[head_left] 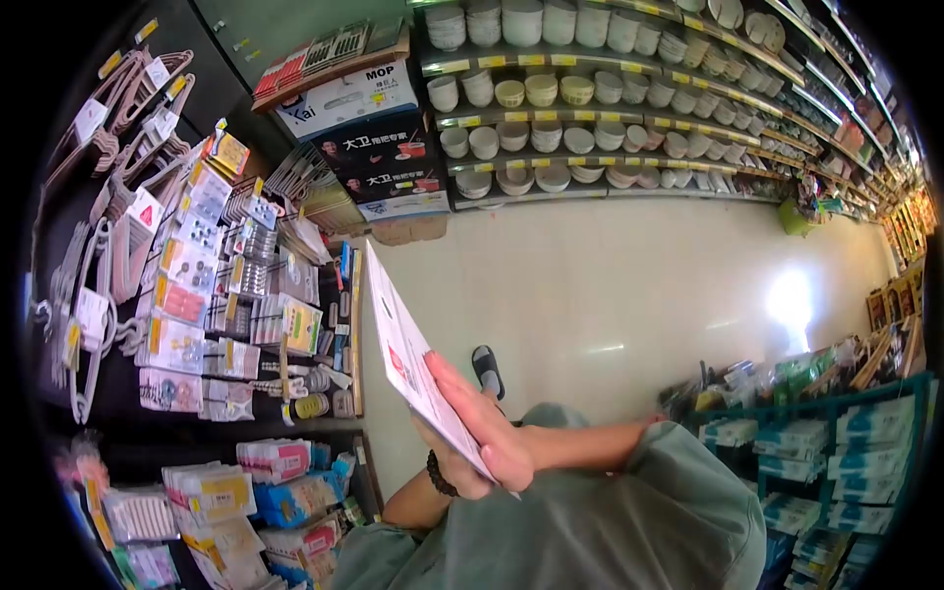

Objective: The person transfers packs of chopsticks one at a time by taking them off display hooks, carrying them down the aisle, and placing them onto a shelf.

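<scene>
A thin white hang-card package (405,352) with a red logo and a small hang hole is tilted upright in front of my body, seen nearly edge-on. My right hand (482,418) lies along its right side, fingers straight and pressed against the card. On the other side, my left hand (462,474) grips the lower end, its fingers mostly hidden behind the card. A dark beaded bracelet (440,474) circles my left wrist. What the package contains cannot be made out from this angle.
Left of me is a rack with carded small goods (187,295) and clothes hangers (98,315). Packaged goods (211,497) fill the lower left. Mop boxes (379,147) stand ahead, beside shelves of bowls (541,88). A green rack (821,418) holds packs at right. Pale floor (590,265) lies between.
</scene>
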`<action>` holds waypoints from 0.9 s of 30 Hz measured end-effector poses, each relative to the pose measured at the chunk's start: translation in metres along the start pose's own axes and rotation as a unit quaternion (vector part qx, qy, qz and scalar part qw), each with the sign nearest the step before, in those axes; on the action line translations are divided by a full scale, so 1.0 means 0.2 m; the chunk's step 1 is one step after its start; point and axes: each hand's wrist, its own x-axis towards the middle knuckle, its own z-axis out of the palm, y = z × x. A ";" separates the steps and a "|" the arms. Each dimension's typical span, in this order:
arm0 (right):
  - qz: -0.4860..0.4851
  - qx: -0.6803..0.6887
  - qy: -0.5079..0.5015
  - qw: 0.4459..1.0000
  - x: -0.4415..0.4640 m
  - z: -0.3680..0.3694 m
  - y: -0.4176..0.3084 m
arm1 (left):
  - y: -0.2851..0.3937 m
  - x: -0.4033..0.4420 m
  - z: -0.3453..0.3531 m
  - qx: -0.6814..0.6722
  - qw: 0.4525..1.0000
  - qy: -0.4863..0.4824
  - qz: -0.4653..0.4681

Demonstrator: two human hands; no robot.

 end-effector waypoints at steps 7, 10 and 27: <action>-0.068 -0.010 0.021 0.997 0.64 -0.18 0.56 | -0.43 0.79 -0.19 -0.005 0.999 0.021 0.033; -0.038 -0.017 0.001 0.999 0.86 -0.33 0.73 | -0.57 1.05 -0.25 0.000 0.999 0.022 0.035; 0.119 0.136 0.061 0.982 1.70 -0.91 1.90 | -1.40 2.43 -0.41 0.082 0.997 0.001 -0.003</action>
